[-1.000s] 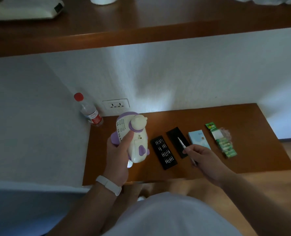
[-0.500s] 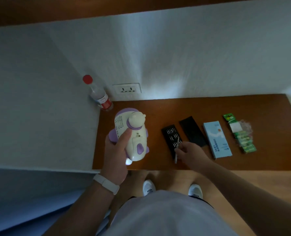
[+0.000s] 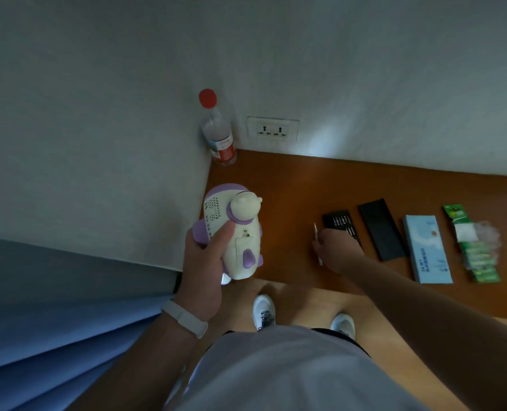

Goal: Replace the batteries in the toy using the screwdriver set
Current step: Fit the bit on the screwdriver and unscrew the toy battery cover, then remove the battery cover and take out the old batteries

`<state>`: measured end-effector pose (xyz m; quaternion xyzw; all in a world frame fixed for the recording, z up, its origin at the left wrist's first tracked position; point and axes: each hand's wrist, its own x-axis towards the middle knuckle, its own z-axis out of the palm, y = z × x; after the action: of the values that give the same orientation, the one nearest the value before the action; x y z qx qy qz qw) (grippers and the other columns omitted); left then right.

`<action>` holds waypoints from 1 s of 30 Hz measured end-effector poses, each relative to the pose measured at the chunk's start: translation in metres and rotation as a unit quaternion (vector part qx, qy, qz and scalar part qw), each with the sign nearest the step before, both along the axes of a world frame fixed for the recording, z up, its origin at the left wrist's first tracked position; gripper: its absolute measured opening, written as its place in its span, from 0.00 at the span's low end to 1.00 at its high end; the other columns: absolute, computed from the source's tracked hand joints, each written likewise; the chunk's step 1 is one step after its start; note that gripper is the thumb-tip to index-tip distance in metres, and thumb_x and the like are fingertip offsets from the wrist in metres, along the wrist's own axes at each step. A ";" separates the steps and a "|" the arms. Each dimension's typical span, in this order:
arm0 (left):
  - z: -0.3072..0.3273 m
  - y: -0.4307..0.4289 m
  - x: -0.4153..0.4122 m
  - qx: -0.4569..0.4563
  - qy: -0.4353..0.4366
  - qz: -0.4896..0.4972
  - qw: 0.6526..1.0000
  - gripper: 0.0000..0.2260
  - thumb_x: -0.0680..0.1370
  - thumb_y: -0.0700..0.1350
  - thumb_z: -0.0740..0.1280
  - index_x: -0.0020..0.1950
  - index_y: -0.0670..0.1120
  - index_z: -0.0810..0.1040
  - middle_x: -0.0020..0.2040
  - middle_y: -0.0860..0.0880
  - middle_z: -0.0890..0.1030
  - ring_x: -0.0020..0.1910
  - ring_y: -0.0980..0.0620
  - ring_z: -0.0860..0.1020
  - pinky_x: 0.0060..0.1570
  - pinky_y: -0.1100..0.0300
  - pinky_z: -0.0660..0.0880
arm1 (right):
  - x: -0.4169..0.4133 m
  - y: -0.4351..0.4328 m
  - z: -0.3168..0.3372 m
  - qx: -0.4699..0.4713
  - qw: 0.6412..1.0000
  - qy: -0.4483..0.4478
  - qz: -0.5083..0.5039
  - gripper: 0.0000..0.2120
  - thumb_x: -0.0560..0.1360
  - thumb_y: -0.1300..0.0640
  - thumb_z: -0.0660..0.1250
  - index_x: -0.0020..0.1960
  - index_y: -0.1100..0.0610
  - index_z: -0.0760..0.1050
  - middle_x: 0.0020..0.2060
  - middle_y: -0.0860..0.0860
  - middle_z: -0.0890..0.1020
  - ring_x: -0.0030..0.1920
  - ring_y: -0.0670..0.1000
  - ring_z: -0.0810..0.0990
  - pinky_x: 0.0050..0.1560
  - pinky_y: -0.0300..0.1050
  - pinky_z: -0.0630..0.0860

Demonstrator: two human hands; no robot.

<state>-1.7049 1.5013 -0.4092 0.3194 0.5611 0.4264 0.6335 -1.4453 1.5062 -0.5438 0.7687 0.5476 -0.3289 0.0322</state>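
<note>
My left hand [image 3: 205, 271] grips a white and purple toy [image 3: 235, 229] upright above the left end of the brown shelf [image 3: 290, 185], thumb pressed on its back. A small screw and a battery cover outline show on the toy's rear. My right hand [image 3: 335, 247] holds a thin silver screwdriver [image 3: 317, 247] low over the shelf, just left of the open black bit tray [image 3: 339, 222]. The tray's black lid [image 3: 381, 229] lies beside it. A green pack of batteries [image 3: 474, 247] lies at the far right.
A pale blue box [image 3: 427, 250] lies between the lid and the batteries. A clear bottle with a red cap [image 3: 216, 132] stands in the back left corner by a wall socket [image 3: 273, 130]. White walls close the shelf at left and behind. My shoes [image 3: 264, 312] show below.
The camera has tilted down. My right hand has moved left and down with the screwdriver, from above the lid to beside the bit tray. The toy stays in my left hand.
</note>
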 end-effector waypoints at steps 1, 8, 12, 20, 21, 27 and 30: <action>-0.002 0.000 -0.003 -0.001 0.000 -0.001 1.000 0.34 0.71 0.57 0.74 0.70 0.39 0.73 0.62 0.31 0.79 0.60 0.25 0.77 0.55 0.21 0.72 | -0.001 0.001 -0.002 -0.004 1.000 -0.014 0.000 0.13 0.81 0.47 0.60 0.39 0.49 0.70 0.33 0.48 0.78 0.33 0.46 0.77 0.27 0.41 0.69; -0.009 0.003 -0.009 -0.012 0.020 -0.005 1.000 0.36 0.69 0.59 0.75 0.72 0.43 0.72 0.63 0.38 0.81 0.61 0.35 0.80 0.58 0.29 0.76 | 0.001 0.003 -0.003 -0.017 0.997 -0.065 0.030 0.11 0.82 0.48 0.59 0.47 0.54 0.73 0.34 0.49 0.76 0.33 0.47 0.75 0.28 0.43 0.68; -0.009 0.003 -0.002 -0.005 0.029 -0.002 1.000 0.36 0.67 0.58 0.77 0.71 0.45 0.73 0.62 0.43 0.82 0.60 0.41 0.82 0.52 0.45 0.83 | 0.005 0.003 0.001 -0.015 0.996 -0.083 0.042 0.10 0.82 0.49 0.58 0.46 0.54 0.69 0.34 0.49 0.73 0.34 0.50 0.73 0.30 0.44 0.66; -0.004 -0.001 0.014 0.017 0.038 -0.024 0.999 0.37 0.65 0.58 0.77 0.70 0.46 0.73 0.61 0.46 0.83 0.58 0.47 0.83 0.48 0.56 0.83 | 0.025 -0.001 0.001 -0.010 0.995 -0.088 0.047 0.10 0.82 0.47 0.58 0.47 0.53 0.67 0.34 0.48 0.71 0.32 0.50 0.71 0.27 0.44 0.63; -0.004 -0.002 0.016 0.018 0.038 -0.024 0.999 0.37 0.65 0.58 0.76 0.71 0.45 0.73 0.61 0.45 0.83 0.59 0.46 0.83 0.49 0.55 0.83 | 0.026 -0.002 0.000 -0.010 0.995 -0.087 0.047 0.10 0.82 0.47 0.58 0.47 0.53 0.67 0.33 0.48 0.71 0.32 0.50 0.71 0.27 0.44 0.64; 0.000 -0.009 0.029 0.020 0.044 -0.020 0.999 0.38 0.65 0.59 0.78 0.71 0.47 0.72 0.62 0.46 0.82 0.60 0.47 0.82 0.52 0.53 0.83 | 0.033 -0.008 0.007 0.000 0.998 -0.052 0.033 0.13 0.81 0.45 0.59 0.42 0.53 0.68 0.34 0.49 0.75 0.33 0.49 0.74 0.27 0.44 0.67; 0.003 -0.013 0.039 0.015 0.044 -0.016 0.999 0.38 0.65 0.59 0.79 0.71 0.48 0.72 0.61 0.47 0.83 0.59 0.47 0.83 0.54 0.48 0.82 | 0.038 -0.015 0.020 0.008 1.000 -0.018 0.009 0.13 0.80 0.45 0.59 0.42 0.51 0.70 0.36 0.50 0.78 0.35 0.50 0.77 0.32 0.47 0.74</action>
<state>-1.6657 1.4880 -0.4058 0.3562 0.5771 0.4098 0.6100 -1.4070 1.4911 -0.5242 0.7696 0.5568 -0.3101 0.0392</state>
